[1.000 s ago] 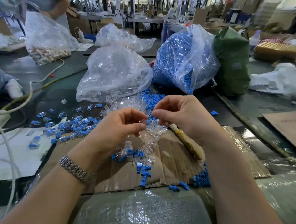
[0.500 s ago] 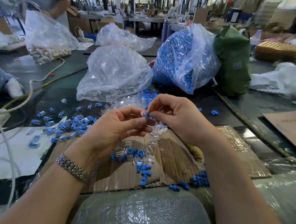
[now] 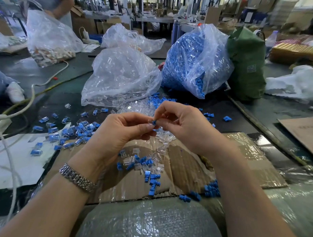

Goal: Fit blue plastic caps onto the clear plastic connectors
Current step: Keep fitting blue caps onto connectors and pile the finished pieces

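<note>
My left hand [image 3: 121, 129] pinches a clear plastic connector [image 3: 150, 121] between thumb and fingers. My right hand [image 3: 183, 126] pinches a small blue cap [image 3: 154, 122] that touches the connector's end, above the table's middle. Below the hands, loose clear connectors [image 3: 158, 156] and blue caps [image 3: 152, 180] lie mixed on brown cardboard [image 3: 239, 156]. A spread of assembled capped connectors [image 3: 77, 131] lies to the left.
A clear bag of connectors [image 3: 121, 76] and a bag full of blue caps [image 3: 193, 57] stand behind the hands, beside a green sack [image 3: 246, 64]. White cable [image 3: 19, 111] runs along the left. Bubble wrap [image 3: 148, 222] covers the near edge. Another person stands far left.
The hands have come together and risen slightly; the blue cap in my right hand now meets the clear connector held by my left.
</note>
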`<action>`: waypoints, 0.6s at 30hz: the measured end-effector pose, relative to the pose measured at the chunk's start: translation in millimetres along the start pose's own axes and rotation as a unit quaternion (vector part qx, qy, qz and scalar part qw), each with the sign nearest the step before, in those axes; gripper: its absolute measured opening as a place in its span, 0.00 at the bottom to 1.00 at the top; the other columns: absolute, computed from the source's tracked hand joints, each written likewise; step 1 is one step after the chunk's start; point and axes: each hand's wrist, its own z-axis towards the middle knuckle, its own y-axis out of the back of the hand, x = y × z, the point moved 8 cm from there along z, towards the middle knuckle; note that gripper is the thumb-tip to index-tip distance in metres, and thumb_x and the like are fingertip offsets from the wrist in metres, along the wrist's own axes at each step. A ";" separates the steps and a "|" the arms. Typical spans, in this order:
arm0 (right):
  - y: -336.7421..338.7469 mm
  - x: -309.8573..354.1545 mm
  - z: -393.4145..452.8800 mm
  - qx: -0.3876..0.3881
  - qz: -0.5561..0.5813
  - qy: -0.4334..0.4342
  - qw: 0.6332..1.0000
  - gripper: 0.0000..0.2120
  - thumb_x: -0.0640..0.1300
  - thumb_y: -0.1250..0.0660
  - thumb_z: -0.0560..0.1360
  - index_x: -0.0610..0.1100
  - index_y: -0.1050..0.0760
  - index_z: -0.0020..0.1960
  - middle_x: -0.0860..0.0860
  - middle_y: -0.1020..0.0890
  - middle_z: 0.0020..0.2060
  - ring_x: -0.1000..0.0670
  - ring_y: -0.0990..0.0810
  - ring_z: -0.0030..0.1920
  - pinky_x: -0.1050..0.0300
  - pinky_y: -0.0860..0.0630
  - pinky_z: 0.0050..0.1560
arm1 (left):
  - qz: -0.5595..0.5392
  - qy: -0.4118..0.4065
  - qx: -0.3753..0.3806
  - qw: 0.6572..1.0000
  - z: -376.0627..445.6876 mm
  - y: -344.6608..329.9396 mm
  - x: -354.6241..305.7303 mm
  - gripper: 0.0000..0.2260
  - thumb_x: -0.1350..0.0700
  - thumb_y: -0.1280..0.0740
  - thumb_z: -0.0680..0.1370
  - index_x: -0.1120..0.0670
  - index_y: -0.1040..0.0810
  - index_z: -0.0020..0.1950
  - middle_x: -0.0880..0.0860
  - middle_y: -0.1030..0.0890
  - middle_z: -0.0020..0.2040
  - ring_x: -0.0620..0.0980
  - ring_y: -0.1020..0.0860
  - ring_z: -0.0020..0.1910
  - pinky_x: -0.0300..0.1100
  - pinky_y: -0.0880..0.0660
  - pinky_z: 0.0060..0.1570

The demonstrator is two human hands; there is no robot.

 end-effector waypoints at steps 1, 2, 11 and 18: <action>-0.6 0.4 -0.3 0.001 -0.009 0.001 1.000 0.05 0.39 0.30 0.79 0.49 0.21 0.49 0.56 0.21 0.38 0.58 0.24 0.38 0.66 0.29 0.43 | 0.003 -0.001 -0.002 1.000 -0.2 0.1 -0.3 0.10 0.60 0.26 0.69 0.58 0.13 0.49 0.61 0.13 0.49 0.58 0.14 0.49 0.40 0.18 0.48; -1.1 1.5 -0.6 0.003 -0.017 0.002 1.000 0.05 0.40 0.30 0.79 0.50 0.21 0.49 0.55 0.21 0.38 0.58 0.24 0.39 0.66 0.28 0.43 | 0.005 -0.001 -0.002 1.000 -0.2 0.0 -0.4 0.10 0.60 0.26 0.69 0.58 0.13 0.49 0.61 0.13 0.48 0.58 0.14 0.49 0.41 0.18 0.48; 35.7 -58.1 -15.6 0.004 -0.256 -0.259 0.931 0.27 0.66 0.27 0.70 0.48 0.27 0.57 0.49 0.24 0.55 0.48 0.24 0.57 0.49 0.25 0.59 | -0.011 0.005 -0.018 1.000 4.0 7.2 3.4 0.09 0.60 0.26 0.70 0.58 0.13 0.50 0.62 0.14 0.50 0.56 0.14 0.49 0.41 0.17 0.49; 28.6 -80.6 -20.3 0.065 -0.346 -0.332 0.875 0.20 0.60 0.29 0.75 0.45 0.30 0.38 0.48 0.26 0.38 0.42 0.27 0.49 0.49 0.27 0.47 | -0.048 0.002 -0.031 0.998 5.7 12.8 2.9 0.09 0.60 0.26 0.69 0.55 0.12 0.48 0.61 0.14 0.49 0.53 0.15 0.47 0.39 0.18 0.44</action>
